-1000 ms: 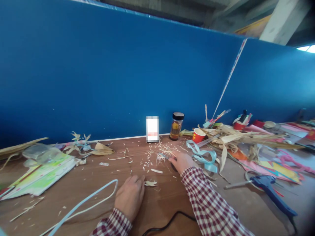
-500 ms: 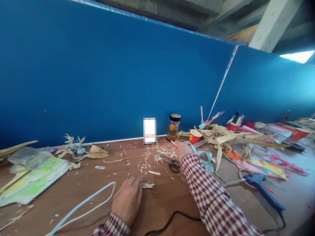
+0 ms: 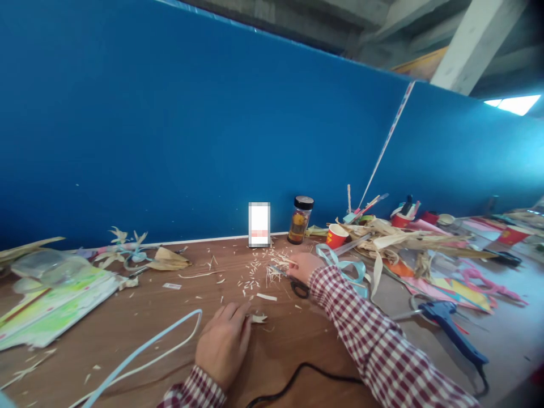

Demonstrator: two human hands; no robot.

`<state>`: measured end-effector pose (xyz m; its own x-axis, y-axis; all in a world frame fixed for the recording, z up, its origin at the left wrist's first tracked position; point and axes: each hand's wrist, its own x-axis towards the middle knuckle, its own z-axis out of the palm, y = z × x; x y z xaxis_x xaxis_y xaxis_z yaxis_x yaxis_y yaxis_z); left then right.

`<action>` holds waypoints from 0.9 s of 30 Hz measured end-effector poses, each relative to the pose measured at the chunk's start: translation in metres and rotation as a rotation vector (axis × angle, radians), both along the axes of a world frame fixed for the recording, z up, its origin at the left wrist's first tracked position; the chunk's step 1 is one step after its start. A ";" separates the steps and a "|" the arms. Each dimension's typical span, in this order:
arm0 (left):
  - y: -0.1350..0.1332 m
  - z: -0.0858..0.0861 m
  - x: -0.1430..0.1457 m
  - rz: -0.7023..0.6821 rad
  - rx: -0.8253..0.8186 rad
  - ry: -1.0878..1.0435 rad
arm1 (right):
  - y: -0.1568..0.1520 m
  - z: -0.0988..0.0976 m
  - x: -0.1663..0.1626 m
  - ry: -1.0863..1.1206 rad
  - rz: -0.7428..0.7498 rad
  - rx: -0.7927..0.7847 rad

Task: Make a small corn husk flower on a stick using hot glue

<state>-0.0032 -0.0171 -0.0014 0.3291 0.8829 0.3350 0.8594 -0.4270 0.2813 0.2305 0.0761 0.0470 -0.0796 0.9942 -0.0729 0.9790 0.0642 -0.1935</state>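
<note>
My left hand (image 3: pixel 224 341) lies flat on the brown table (image 3: pixel 140 317) with its fingers stretched out, the tips touching a small dried husk scrap (image 3: pixel 257 318). My right hand (image 3: pixel 302 266) reaches forward in a checked sleeve. Its fingers are curled at the edge of a pile of pale husk shreds (image 3: pixel 272 271). What they pinch, if anything, is too small to make out. Black-handled scissors (image 3: pixel 297 288) lie on the table just under that hand, blades pointing into the shreds.
A black-lidded jar (image 3: pixel 301 220), a white card (image 3: pixel 259 224) and a red paper cup (image 3: pixel 335 236) stand by the blue wall. Light-blue ribbon (image 3: pixel 349 266), a husk heap (image 3: pixel 403 239) and a blue glue gun (image 3: pixel 451 330) lie right. A pale-blue cord (image 3: pixel 144 351) and paper sheets (image 3: pixel 51 306) lie left.
My right hand left the scissors, reached forward toward the ribbon and cup with a thin sliver, then drew back to the shred pile. My left hand barely moved.
</note>
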 end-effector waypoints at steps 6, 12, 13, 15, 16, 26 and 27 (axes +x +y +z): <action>0.000 -0.001 -0.001 -0.007 -0.003 0.007 | 0.002 -0.012 -0.006 -0.019 0.004 -0.006; 0.000 -0.002 0.000 -0.007 0.020 -0.012 | 0.005 -0.011 -0.004 -0.033 0.021 0.025; 0.000 -0.002 0.000 -0.005 0.020 -0.011 | 0.005 -0.011 -0.006 -0.034 0.031 0.033; 0.000 -0.003 0.000 -0.004 0.019 -0.009 | 0.004 -0.013 -0.011 -0.039 0.048 0.043; 0.000 -0.003 0.000 -0.003 0.019 -0.009 | 0.004 -0.015 -0.013 -0.042 0.055 0.041; 0.000 -0.001 0.001 -0.003 0.017 -0.017 | 0.001 -0.018 -0.018 -0.100 0.081 0.072; -0.001 -0.001 0.001 0.002 0.021 -0.020 | 0.000 -0.016 -0.018 -0.102 0.084 0.080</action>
